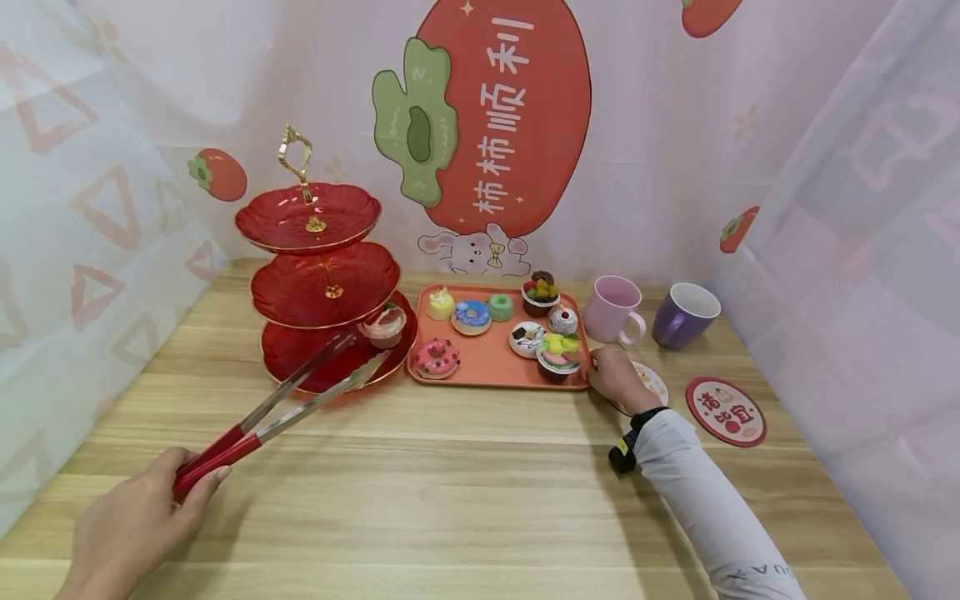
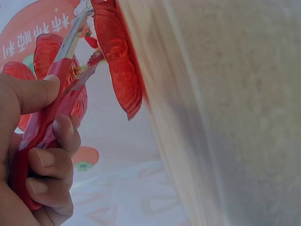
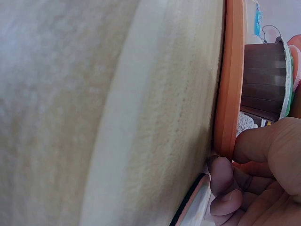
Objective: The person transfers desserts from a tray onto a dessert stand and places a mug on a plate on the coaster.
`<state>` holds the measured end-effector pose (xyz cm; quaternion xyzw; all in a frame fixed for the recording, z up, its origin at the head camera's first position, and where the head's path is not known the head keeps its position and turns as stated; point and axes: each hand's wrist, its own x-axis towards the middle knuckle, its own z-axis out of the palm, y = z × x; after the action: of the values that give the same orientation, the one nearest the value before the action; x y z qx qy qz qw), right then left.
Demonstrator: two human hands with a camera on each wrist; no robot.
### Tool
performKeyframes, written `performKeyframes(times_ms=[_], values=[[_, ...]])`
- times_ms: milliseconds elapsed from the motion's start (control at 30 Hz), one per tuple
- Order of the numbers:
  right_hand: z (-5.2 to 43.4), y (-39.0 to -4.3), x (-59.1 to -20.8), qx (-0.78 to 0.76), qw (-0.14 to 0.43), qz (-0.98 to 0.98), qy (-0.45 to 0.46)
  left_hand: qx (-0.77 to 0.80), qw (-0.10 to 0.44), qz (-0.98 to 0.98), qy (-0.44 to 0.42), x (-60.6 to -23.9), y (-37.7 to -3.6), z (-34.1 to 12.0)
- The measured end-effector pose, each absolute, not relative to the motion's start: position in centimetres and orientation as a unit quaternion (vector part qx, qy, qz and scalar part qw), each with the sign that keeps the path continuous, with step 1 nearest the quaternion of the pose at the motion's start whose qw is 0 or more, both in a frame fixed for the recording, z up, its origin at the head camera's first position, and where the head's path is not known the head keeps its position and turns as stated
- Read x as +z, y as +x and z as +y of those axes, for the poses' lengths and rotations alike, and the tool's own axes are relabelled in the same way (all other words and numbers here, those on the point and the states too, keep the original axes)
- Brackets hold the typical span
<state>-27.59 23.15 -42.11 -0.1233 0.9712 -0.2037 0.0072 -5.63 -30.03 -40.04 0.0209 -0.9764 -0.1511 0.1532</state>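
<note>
My left hand (image 1: pixel 138 517) grips the red handles of metal tongs (image 1: pixel 288 408), with fingers curled round them in the left wrist view. The tongs' tips stand apart over the bottom plate of a red three-tier stand (image 1: pixel 281 362). By the tips, a cupcake (image 1: pixel 385 327) with pale pink topping sits on that plate; whether they touch it I cannot tell. My right hand (image 1: pixel 618 379) pinches the right front corner of an orange tray (image 1: pixel 487 358), thumb on the rim in the right wrist view. Close to that hand, a dark-cased cupcake (image 3: pixel 265 80) stands on the tray.
The tray also carries a pink donut (image 1: pixel 437 358), a blue donut (image 1: pixel 472 317) and several other sweets. Behind my right hand stand a pink mug (image 1: pixel 611 308) and a purple mug (image 1: pixel 684 317). A round red coaster (image 1: pixel 726 411) lies at right; another coaster (image 1: pixel 651 383) is partly hidden.
</note>
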Motion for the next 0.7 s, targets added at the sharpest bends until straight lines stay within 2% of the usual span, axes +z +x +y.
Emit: performKeyframes(times_ms=[200,700], values=[[23.12,-27.62,-42.14,-0.203,0.013,0.972,-0.116,-0.147,0.151,-0.977,0.022,-40.12,-5.44,-30.46],[23.18,-27.65,-42.33,-0.209,0.012,0.971,-0.113,-0.156,0.193,-0.968,-0.026,-40.50,-5.99,-29.50]])
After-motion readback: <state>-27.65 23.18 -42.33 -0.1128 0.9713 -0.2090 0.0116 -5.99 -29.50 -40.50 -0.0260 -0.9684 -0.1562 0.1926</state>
